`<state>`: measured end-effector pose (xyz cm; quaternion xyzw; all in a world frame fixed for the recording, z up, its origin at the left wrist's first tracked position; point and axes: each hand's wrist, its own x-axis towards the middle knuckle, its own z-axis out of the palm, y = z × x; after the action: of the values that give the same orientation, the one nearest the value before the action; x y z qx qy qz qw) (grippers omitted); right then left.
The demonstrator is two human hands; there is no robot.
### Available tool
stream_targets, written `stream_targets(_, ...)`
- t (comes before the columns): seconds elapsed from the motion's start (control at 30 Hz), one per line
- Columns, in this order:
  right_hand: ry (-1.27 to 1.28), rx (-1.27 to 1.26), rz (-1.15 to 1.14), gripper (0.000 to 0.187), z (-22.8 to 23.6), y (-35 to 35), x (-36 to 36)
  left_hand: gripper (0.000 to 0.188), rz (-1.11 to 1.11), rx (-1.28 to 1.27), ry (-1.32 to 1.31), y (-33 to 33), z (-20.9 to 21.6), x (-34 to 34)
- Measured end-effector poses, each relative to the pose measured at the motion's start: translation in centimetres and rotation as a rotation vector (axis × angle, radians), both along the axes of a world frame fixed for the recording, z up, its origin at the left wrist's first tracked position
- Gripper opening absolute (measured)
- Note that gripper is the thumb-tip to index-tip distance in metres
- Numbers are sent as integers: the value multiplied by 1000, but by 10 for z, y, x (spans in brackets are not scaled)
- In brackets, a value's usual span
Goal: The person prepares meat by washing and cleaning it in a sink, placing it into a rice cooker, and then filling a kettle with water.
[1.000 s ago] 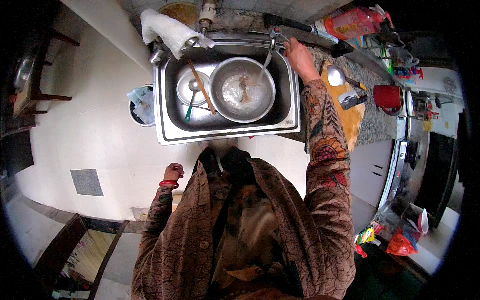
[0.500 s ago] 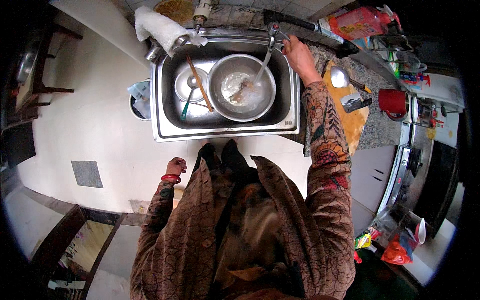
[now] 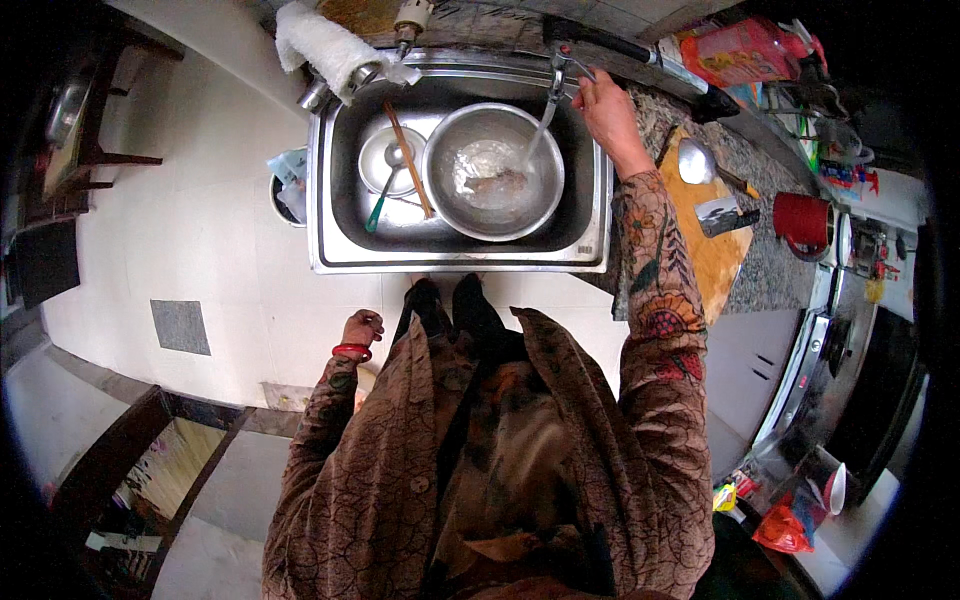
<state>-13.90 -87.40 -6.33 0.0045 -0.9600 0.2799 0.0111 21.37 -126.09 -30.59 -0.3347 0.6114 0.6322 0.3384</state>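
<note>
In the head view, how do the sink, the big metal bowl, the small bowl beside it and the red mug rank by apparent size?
Largest to smallest:
1. Sink
2. Big metal bowl, water running into it
3. Small bowl and red mug: these look close in size, and the mug sits near the bent rim of the picture, so I would not rank them.

The right hand (image 3: 605, 105) covers the tap (image 3: 558, 62) handle, so the grip under its fingers can't be read. Water blurs the bottom of the big metal bowl (image 3: 493, 170); what lies there is unclear. The left hand (image 3: 362, 327) curls at the hip, palm hidden. Far right, small items on the counter (image 3: 770, 265) are too tiny and dark to tell. The dark rim cuts off the stove (image 3: 850, 330).
</note>
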Motion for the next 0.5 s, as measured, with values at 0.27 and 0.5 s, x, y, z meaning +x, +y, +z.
stream_targets(0.27,56,175,56,25,-2,-43,15,12,-61,-18,-20,7,-8,1)
stream_targets(0.5,-334,-655,51,25,-97,-36,47,11,-22,-39,-4,9,-11,-1)
